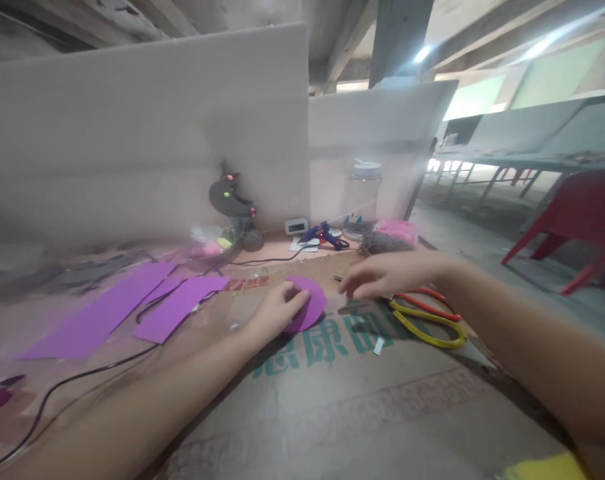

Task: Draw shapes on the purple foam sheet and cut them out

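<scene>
My left hand [275, 310] is closed on a purple paper circle [314, 305], thumb and fingertips at its left side, low over the cardboard [302, 400]. To its right, my right hand [377, 272] hovers with the fingers curled down and drawn together. A tiny pale spot shows below its fingertips; whether it is held is unclear. Close under that wrist lie scissors [427, 340] with red and yellow handles. A metal tip [337, 279] pokes out beyond the right fingers, and the hand hides what joins it. A small white strip [378, 346] lies on the cardboard.
Purple paper pieces [102, 307] and a black cable [67, 383] lie at left. Behind are a blue glue gun [325, 235], a small white-framed display [296, 227], a clear jar [363, 197], grey yarn [385, 243] and a dark crescent ornament [227, 195]. White panels [147, 133] stand behind.
</scene>
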Tool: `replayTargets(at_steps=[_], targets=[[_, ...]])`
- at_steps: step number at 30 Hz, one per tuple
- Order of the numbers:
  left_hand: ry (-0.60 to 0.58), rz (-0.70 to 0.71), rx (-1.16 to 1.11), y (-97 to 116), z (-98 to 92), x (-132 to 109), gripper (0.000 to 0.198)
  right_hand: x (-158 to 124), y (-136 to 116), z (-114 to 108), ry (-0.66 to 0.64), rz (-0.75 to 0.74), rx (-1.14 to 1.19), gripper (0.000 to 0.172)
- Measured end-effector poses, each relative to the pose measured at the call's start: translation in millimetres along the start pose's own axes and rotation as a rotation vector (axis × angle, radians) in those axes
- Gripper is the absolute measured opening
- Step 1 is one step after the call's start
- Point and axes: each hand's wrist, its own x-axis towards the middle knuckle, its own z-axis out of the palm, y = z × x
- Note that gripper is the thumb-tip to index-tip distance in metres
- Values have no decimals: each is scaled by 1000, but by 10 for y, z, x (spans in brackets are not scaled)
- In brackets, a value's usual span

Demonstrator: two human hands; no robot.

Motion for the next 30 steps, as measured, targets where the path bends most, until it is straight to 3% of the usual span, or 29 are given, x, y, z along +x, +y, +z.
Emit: replayTargets(at_steps=[2,5,7,11,13,16,20,26,30], targets=[[-28,6,64,8,-1,-22,43,-260,40,-243,143,55,-102,45],[-70,42,146,6,-4,-39,48,-497,217,-456,505,274,-198,40],[-81,73,192,3,-6,-37,50,-512,421,-492,673,413,-232,37],[-87,112,258,10,-8,-26,49,-307,949,-401,815,540,-233,50],[-91,121,294,16,-8,-26,48,-182,1199,-311,780,527,-299,70],[-98,151,383,15,-7,-35,48,-48,1475,-151,738,452,-418,88],[-111,245,526,-16,-3,-54,48,53,1623,26,750,509,-477,86],[-95,261,587,-55,2,-65,42,23,1430,-64,805,505,-501,61],[-86,273,568,-74,0,-63,26,-107,1191,-236,719,407,-380,59]])
